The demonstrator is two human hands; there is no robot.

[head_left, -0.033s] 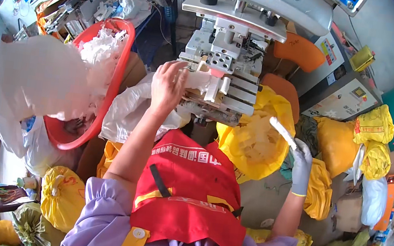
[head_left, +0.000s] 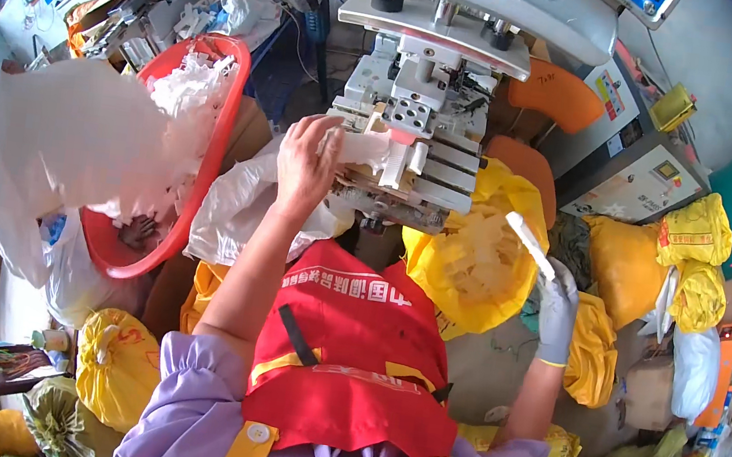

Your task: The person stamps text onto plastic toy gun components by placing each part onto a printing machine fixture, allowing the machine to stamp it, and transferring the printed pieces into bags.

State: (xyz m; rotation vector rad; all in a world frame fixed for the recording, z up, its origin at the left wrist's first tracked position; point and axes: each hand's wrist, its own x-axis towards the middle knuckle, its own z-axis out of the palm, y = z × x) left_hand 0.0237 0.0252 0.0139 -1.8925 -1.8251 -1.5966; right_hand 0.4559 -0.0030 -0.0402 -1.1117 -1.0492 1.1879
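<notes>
My bare left hand (head_left: 304, 170) is at the left side of a press-like machine (head_left: 413, 115), its fingers closed on the end of a pale white plastic part (head_left: 363, 149). The part reaches from my fingers to a ribbed white block (head_left: 395, 166) under the machine's head. My right hand (head_left: 555, 314), in a light grey glove, is off to the right, closed on a long narrow white strip (head_left: 529, 241). This strip points up and left over the rim of a yellow bag (head_left: 525, 199) that holds many pale pieces.
A red tub (head_left: 228, 136) heaped with white pieces stands at the left, partly behind a translucent plastic bag (head_left: 72, 144). Another whitish bag (head_left: 234, 211) lies beside my left forearm. Orange chair (head_left: 554, 96), grey cabinet (head_left: 640, 181) and several yellow sacks (head_left: 624, 267) crowd the right.
My left hand has shifted very slightly left. The strip in my right hand has turned a little, with small movement of the glove. All else looks the same.
</notes>
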